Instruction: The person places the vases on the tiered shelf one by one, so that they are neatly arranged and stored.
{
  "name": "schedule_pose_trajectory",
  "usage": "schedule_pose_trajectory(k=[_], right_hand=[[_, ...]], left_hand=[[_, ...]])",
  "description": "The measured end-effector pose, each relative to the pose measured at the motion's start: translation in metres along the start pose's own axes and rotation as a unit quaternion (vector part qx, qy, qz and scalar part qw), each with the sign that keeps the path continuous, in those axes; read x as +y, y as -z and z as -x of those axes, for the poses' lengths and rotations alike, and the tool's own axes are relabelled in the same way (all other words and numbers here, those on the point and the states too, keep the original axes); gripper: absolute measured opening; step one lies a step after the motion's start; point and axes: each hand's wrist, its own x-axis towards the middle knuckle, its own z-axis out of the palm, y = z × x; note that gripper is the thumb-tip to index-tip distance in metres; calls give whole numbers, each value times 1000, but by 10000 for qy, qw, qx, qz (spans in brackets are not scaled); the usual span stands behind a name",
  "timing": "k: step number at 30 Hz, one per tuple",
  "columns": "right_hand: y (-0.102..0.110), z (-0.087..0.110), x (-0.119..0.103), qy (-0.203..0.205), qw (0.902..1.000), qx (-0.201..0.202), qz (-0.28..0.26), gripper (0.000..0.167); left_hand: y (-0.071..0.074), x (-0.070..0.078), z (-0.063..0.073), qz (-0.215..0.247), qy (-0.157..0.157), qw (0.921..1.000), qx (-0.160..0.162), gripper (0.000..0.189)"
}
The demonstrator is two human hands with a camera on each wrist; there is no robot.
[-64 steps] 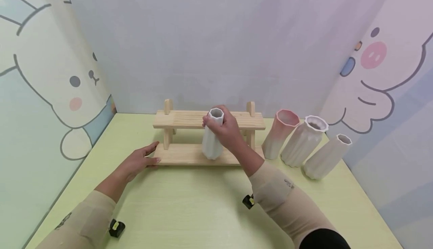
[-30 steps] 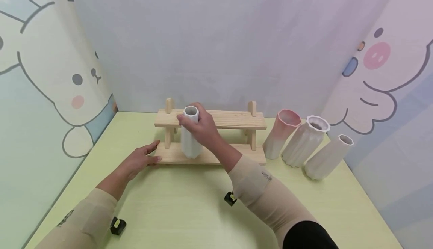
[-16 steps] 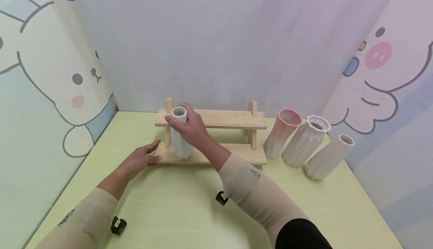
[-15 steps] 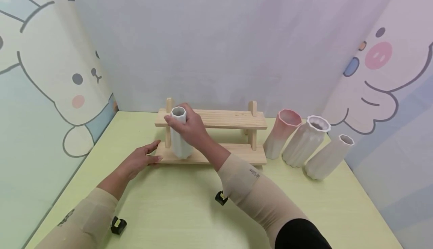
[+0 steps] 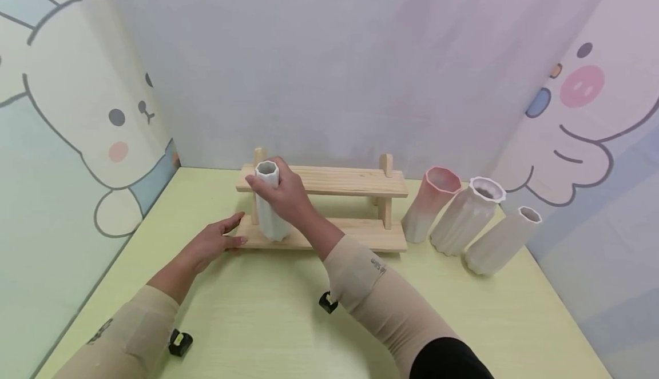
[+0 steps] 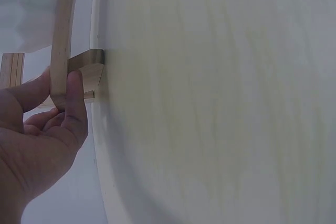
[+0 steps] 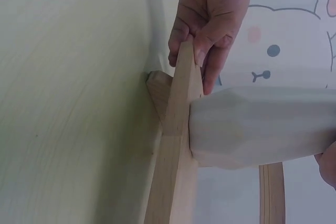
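On the left end of the lower board (image 5: 362, 232) of a wooden shelf (image 5: 350, 180), a tall white vase (image 5: 272, 223) is standing upright, its base touching the wood in the right wrist view. The right hand (image 5: 286, 193) is grasping the vase near its top, fingers and thumb curling round the upper part; the open rim is showing just above the grip, and most of the body is hanging clear below it. The left hand (image 5: 213, 245) is pinching the same board's left edge, thumb on top and fingers beneath, just beside the vase's foot.

Well to the right, a pink-and-white vase (image 5: 428, 210), a ruffled white vase (image 5: 463, 224) and a narrow white vase (image 5: 499, 246) are standing on the pale green table (image 5: 247, 316).

Both the right sleeve (image 5: 386, 304) and the left sleeve (image 5: 131, 336) are carrying a small patch of dark print, too small and distorted to read surely.
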Motion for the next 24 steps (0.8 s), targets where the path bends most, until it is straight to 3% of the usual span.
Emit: schedule_pose_trajectory(k=[24], right_hand=[[-10,3,5,-17,9989,466,108,40]], left_hand=[[2,1,-1,-137,53,9999,-80,81]])
